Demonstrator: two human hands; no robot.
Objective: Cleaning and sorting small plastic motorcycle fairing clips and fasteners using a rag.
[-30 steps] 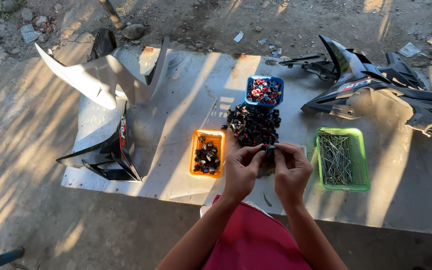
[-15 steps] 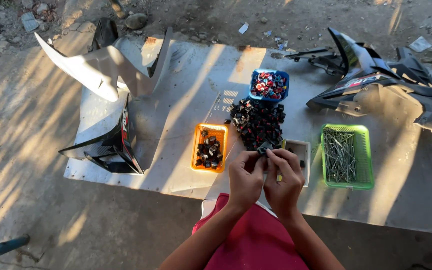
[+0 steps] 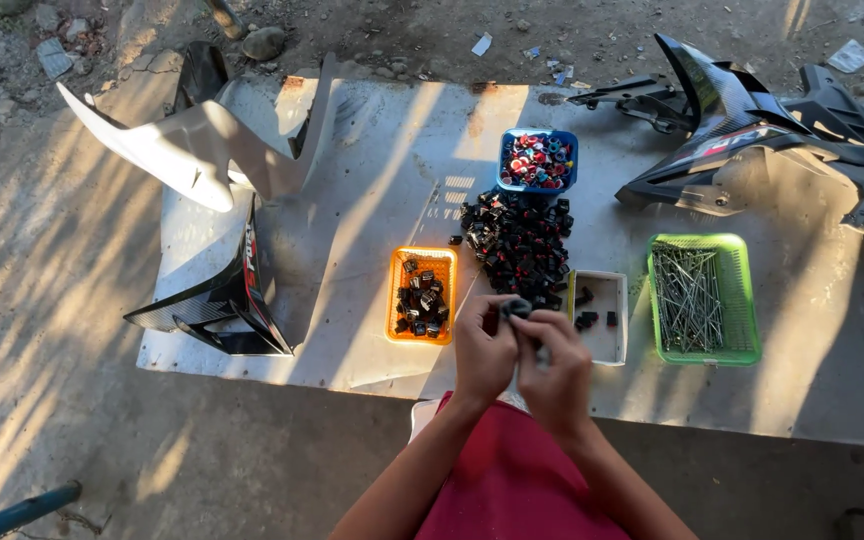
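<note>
A small black part [image 3: 515, 309] sits pinched between both hands just above the near edge of the worktop [image 3: 372, 180], in front of the heap of black parts [image 3: 519, 243]. The left hand [image 3: 482, 350] has its fingers curled closed around the part from one side, and the right hand [image 3: 557, 365] closes on it from the other, thumbs nearly touching. Just to the left lies an orange tray [image 3: 423, 294] holding more black pieces; just to the right a white tray [image 3: 600, 316] holds a few. Beyond it stands a green basket [image 3: 704, 298] of metal pins. A blue tub [image 3: 537, 160] of red and blue bits sits behind the heap. Motorcycle fairing panels [image 3: 202, 160] lie at both ends.
</note>
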